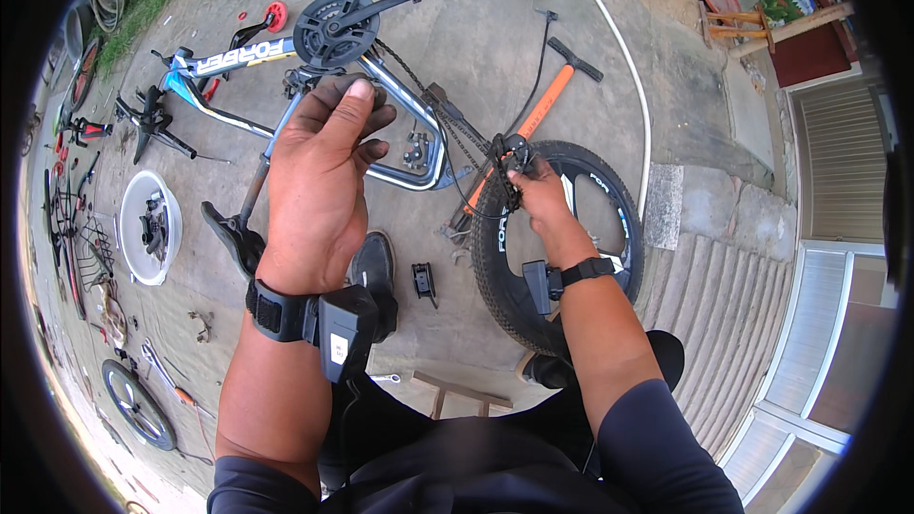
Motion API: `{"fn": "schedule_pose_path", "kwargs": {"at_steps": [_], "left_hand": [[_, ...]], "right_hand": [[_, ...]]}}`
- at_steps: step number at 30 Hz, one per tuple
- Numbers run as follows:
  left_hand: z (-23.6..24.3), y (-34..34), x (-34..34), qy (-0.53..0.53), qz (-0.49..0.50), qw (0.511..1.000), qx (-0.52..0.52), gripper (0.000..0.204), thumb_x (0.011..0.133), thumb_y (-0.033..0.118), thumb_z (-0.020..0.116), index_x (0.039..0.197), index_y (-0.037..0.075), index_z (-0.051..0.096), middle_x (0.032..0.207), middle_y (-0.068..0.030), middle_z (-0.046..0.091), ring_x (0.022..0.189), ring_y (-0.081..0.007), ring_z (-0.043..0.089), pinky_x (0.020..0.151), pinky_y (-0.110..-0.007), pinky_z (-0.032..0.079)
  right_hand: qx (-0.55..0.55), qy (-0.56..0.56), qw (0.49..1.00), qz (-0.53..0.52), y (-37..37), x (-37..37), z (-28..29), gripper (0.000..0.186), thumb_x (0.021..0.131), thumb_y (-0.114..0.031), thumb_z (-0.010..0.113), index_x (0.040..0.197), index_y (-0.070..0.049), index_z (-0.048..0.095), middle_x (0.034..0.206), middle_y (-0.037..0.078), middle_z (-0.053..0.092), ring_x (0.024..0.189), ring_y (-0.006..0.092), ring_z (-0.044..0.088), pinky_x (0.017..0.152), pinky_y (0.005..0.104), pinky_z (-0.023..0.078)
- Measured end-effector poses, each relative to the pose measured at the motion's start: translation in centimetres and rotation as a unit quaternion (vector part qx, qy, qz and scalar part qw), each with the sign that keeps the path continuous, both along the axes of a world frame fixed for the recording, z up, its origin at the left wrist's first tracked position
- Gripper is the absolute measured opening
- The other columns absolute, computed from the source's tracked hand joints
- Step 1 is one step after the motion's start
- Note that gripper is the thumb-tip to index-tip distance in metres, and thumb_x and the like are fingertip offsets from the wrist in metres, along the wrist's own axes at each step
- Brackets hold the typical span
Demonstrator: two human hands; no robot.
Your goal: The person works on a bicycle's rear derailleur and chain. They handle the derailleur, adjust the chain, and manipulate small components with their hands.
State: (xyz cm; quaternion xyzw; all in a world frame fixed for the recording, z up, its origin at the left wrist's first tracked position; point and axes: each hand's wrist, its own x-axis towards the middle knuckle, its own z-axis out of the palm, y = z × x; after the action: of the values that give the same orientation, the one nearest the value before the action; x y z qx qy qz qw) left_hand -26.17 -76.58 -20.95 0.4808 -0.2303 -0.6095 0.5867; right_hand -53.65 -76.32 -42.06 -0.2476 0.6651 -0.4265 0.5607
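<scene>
My left hand (324, 148) is raised in front of the upturned bicycle frame (228, 65), thumb and fingers pinched together. Whatever may be between its fingertips is too small or hidden to make out. Just beyond it sits the black crankset (335, 30) with one pedal pointing up and away. To the right, my right hand (540, 198) grips a dark rear derailleur (515, 152) at the frame's rear end, where the chain (466, 138) runs. Fingers partly hide the derailleur. Below that hand lies a wheel with a knobby tyre (495, 295).
An orange floor pump (545, 107) lies beyond the wheel. At the left stand a white basin of parts (130, 252) and a handlebar stem part (148, 119). A small black part (424, 282) lies near my shoe (373, 271). A white hose (624, 38) crosses the ground.
</scene>
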Motion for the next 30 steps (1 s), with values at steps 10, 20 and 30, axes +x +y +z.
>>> {"fn": "schedule_pose_path", "kwargs": {"at_steps": [10, 20, 30], "left_hand": [[0.0, -0.1, -0.1, -0.005, 0.002, 1.0, 0.005, 0.021, 0.101, 0.02, 0.066, 0.116, 0.006, 0.065, 0.106, -0.0023, 0.07, 0.097, -0.0136, 0.067, 0.076, -0.027, 0.047], [0.1, 0.0, -0.2, -0.013, 0.003, 1.0, 0.005, 0.022, 0.102, 0.018, 0.063, 0.119, 0.003, 0.064, 0.107, -0.0045, 0.071, 0.097, -0.0149, 0.068, 0.077, -0.028, 0.047], [0.1, 0.1, 0.2, -0.002, -0.027, 1.0, -0.011, 0.028, 0.104, 0.014, 0.059, 0.13, 0.005, 0.06, 0.123, -0.0082, 0.071, 0.106, -0.0179, 0.067, 0.084, -0.03, 0.047]], "right_hand": [[0.041, 0.001, 0.999, 0.006, 0.2, -0.2, -1.1, 0.034, 0.091, 0.002, 0.069, 0.124, 0.0, 0.06, 0.114, 0.008, 0.07, 0.102, 0.0184, 0.066, 0.093, 0.0326, 0.05], [0.037, -0.013, 0.999, 0.017, 0.4, -0.5, -1.6, 0.037, 0.093, 0.0, 0.068, 0.128, 0.003, 0.058, 0.117, 0.01, 0.07, 0.104, 0.0185, 0.064, 0.094, 0.0323, 0.048], [0.046, 0.009, 0.999, 0.016, 0.6, 0.0, -0.9, 0.039, 0.093, -0.001, 0.069, 0.13, 0.001, 0.058, 0.118, 0.01, 0.069, 0.107, 0.0202, 0.064, 0.096, 0.0335, 0.048]]}}
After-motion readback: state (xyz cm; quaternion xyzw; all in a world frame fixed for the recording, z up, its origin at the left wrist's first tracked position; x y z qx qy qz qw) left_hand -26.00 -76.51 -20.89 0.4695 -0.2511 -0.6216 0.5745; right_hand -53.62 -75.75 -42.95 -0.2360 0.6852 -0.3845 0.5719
